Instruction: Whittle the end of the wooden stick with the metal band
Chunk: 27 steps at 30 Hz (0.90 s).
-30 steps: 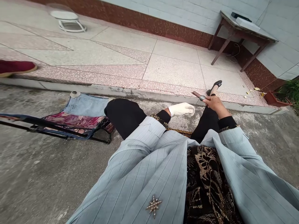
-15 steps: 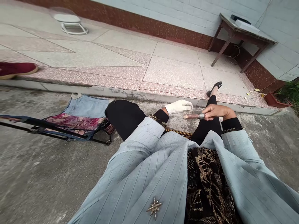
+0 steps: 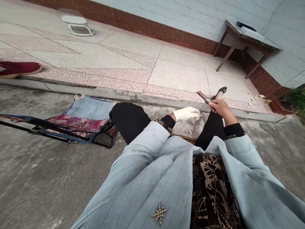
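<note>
Gripping a slim brown rod (image 3: 201, 95) with silvery collar (image 3: 207, 100).

Tiled porch (image 3: 124, 51) above a concrete yard (image 3: 47, 171).
A white stool (image 3: 77, 21) stands near the wall (image 3: 176, 16); a table (image 3: 271, 45) in the corner bears black (image 3: 246, 25) and white boxes (image 3: 252, 33). Red shoe (image 3: 21, 68) far left, planter (image 3: 282, 107) at right; folding chair (image 3: 89, 109) down in the yard.

Left hand (image 3: 187, 113): gloved, fingers curled, right of centre
Right hand (image 3: 219, 107): bare, gripping, farther right
Arms (image 3: 152, 136): extended forward
</note>
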Tool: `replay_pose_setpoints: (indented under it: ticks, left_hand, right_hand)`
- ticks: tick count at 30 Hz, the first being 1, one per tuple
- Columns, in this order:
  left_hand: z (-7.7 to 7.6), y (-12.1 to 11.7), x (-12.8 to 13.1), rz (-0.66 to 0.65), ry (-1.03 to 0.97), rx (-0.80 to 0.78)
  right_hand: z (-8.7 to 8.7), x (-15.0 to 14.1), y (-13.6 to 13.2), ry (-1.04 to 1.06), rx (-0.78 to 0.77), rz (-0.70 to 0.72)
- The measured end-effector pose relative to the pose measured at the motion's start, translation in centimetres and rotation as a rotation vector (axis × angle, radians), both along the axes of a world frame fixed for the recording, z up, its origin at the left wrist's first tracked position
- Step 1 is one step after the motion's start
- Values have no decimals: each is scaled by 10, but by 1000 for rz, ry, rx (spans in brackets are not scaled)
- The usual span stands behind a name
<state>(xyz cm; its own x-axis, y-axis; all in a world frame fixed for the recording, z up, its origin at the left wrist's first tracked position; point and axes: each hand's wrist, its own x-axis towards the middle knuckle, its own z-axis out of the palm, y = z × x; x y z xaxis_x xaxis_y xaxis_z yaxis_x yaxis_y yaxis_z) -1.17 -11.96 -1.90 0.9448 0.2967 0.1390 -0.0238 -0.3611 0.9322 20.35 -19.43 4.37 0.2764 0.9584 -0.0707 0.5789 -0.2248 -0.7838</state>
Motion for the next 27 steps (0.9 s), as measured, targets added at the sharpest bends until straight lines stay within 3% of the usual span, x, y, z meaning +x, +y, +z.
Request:
replay_pose_setpoints:
  ticks: [3, 6, 11, 13, 15, 20, 27]
  left_hand:
    - [-1, 0, 1, 69, 38, 64]
    - [-4, 2, 0, 101, 52, 59]
    - [-7, 7, -3, 114, 44, -18]
    - [-8, 6, -2, 76, 35, -90]
    - [-9, 4, -1, 39, 24, -158]
    - [-23, -9, -3, 14, -52, -399]
    - [-46, -34, 1, 56, 58, -439]
  right_hand:
    - [-8, -4, 3, -498, -173, 62]
    - [-11, -11, 2, -663, -338, 182]
    - [-5, -7, -8, -317, -672, 586]
    - [0, -2, -13, -61, -659, 764]
    - [5, 2, -16, 185, -543, 845]
    - [6, 0, -18, 513, -170, 595]
    - [-11, -3, -14, 630, -100, 309]
